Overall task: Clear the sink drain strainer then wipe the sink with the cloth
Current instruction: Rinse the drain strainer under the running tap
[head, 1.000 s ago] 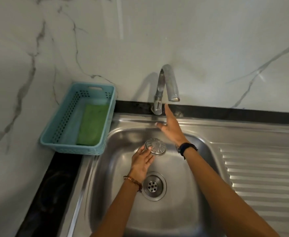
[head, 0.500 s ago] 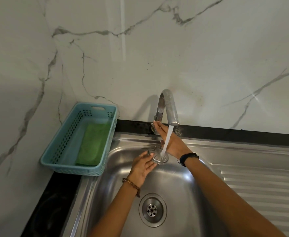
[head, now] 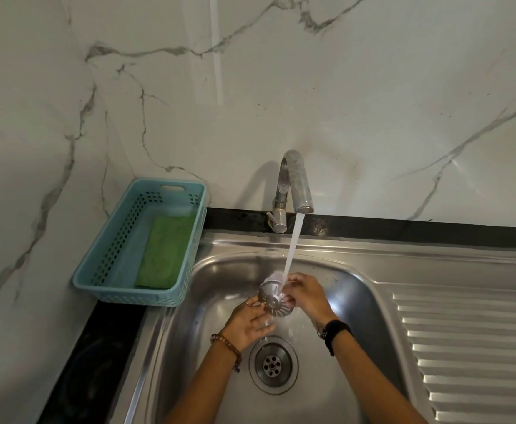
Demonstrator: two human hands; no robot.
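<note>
A: What has changed since half a second ago?

B: The right hand [head: 307, 296] has left the tap lever and come down to the strainer [head: 273, 298], so both hands now grip it under the running water [head: 293, 246].

A: Start with the big things.

B: A white marble-pattern wall [head: 311, 87] fills the upper part of the view. Below it sits the steel sink [head: 220, 270], with a ribbed draining board [head: 470, 347] on its right. At the sink's left corner stands 1 teal basket [head: 97, 270], and the green cloth [head: 161, 252] lies flat inside it.

A: And the tap?

B: The tap [head: 293, 182] stands at the back rim, pouring a stream straight onto the strainer.

A: How is the strainer held?

B: The left hand [head: 247, 324] pinches its left edge with the fingertips; the right hand wraps its right side. It is tilted, held above the basin, apart from the open drain [head: 272, 365], which lies just below the hands.

A: Anything on the wrists?

B: A bead bracelet [head: 227, 347] on the left, a black band [head: 336, 332] on the right.
</note>
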